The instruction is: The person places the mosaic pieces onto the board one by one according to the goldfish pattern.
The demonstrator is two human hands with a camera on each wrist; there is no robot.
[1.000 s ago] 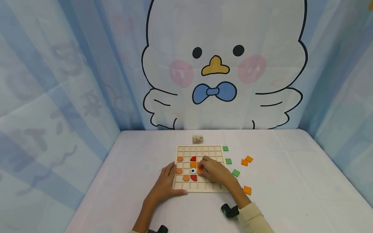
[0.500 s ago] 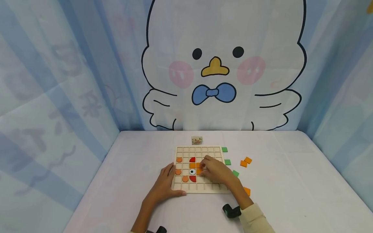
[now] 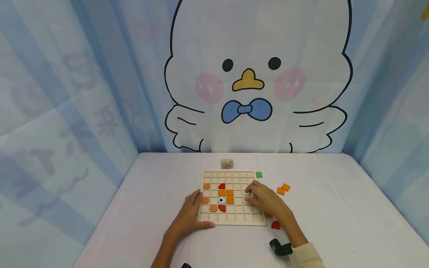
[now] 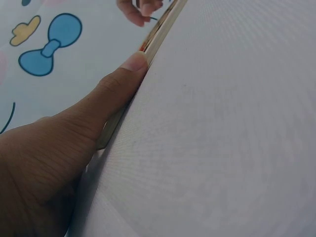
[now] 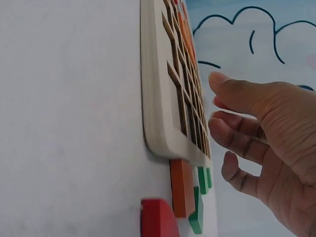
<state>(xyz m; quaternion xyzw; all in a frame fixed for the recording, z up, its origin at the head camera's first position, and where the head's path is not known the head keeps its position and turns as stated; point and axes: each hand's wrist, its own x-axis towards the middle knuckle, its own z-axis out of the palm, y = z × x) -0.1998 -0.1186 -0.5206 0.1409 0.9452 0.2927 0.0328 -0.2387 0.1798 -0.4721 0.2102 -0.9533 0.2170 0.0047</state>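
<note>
A pale wooden grid board (image 3: 244, 217) lies on the table. My left hand (image 3: 189, 214) rests at its left front corner, fingers straight along the left side and thumb (image 4: 136, 61) against the front edge. Over the board's right part hovers my right hand (image 3: 266, 199), fingers loosely bent and apart, holding nothing. Set in the cells are orange square tiles (image 3: 229, 200), a round eye tile (image 3: 222, 200), red quarter-round tiles (image 3: 222, 208) and round orange tiles (image 3: 213, 208).
Right of the board lie loose orange squares (image 3: 280, 191), a red tile (image 3: 275, 225) and green tiles (image 5: 196, 212), partly hidden by the right arm in the head view. A small patterned card (image 3: 226, 163) stands behind the board. A printed curtain hangs behind.
My right hand has let go of the orange square tile and moved right across the board. The left hand stays at the corner.
</note>
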